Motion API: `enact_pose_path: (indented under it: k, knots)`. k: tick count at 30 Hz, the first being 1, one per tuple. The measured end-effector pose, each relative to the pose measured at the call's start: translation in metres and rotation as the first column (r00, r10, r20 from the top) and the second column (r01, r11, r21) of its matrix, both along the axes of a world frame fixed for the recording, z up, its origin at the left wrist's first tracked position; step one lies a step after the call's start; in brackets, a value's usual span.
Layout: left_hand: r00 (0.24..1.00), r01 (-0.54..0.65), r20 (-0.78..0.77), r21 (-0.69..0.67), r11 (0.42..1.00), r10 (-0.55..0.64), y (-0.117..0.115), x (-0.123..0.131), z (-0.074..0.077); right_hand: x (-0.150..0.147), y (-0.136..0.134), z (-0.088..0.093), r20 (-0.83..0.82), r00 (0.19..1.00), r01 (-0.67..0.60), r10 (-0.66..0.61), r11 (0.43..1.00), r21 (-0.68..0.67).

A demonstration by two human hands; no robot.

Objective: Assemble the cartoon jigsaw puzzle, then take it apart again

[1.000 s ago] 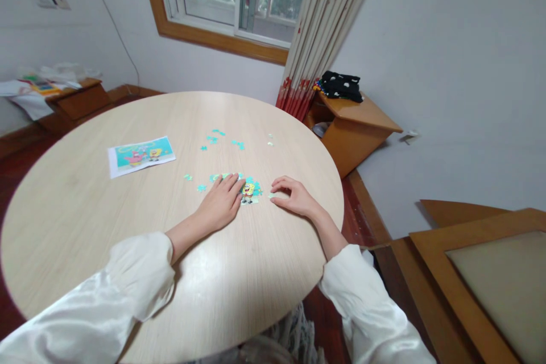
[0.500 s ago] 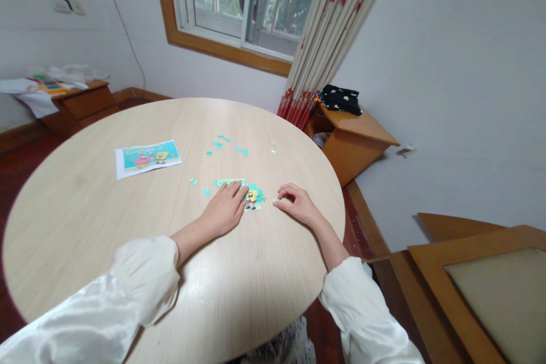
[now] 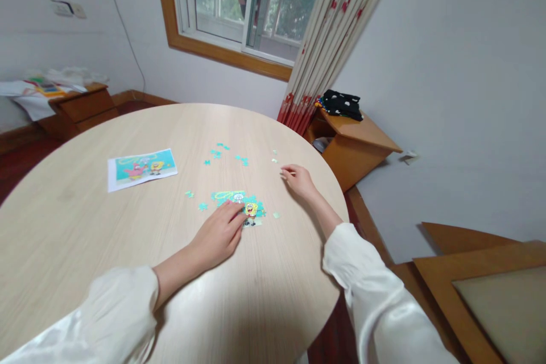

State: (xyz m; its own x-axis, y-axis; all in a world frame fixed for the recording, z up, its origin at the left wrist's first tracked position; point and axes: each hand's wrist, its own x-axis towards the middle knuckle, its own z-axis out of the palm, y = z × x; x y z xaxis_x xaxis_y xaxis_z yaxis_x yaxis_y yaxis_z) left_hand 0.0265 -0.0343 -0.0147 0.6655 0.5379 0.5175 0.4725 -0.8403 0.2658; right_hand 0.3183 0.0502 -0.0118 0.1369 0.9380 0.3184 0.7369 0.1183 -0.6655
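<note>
While the left hand (image 3: 219, 234) lies, fingers extended, over the partly joined jigsaw puzzle (image 3: 252, 209) near centre, probably steadying it, the head view shows the right hand (image 3: 300, 181) loosely curled near pale far-right pieces (image 3: 274, 160); whether it pinches anything, I cannot tell. The SpongeBob printout (image 3: 143, 169) lies left, likely for reference.
</note>
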Motion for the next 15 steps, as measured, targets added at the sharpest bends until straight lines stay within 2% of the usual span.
enact_pose_path:
  k: [3,6,12,15]
  knots:
    - [1.000,-0.004,0.007,-0.005,1.000,0.004,0.000,-0.002,0.001,0.001,0.041,-0.001,0.067,0.997,0.032,-0.033,0.999,0.015]
    - [1.000,-0.010,-0.010,-0.011,1.000,0.010,0.002,-0.004,0.004,0.000,0.065,-0.006,0.095,0.995,0.032,-0.030,0.999,-0.015]
    - [0.996,0.059,-0.074,0.093,0.994,-0.053,-0.010,-0.001,0.009,0.004,0.074,-0.009,0.100,0.995,0.030,-0.021,0.996,-0.087]
    - [0.981,0.021,-0.192,0.057,0.998,-0.010,-0.020,0.003,0.007,0.006,0.070,-0.006,0.067,0.997,-0.025,0.033,0.992,-0.124]
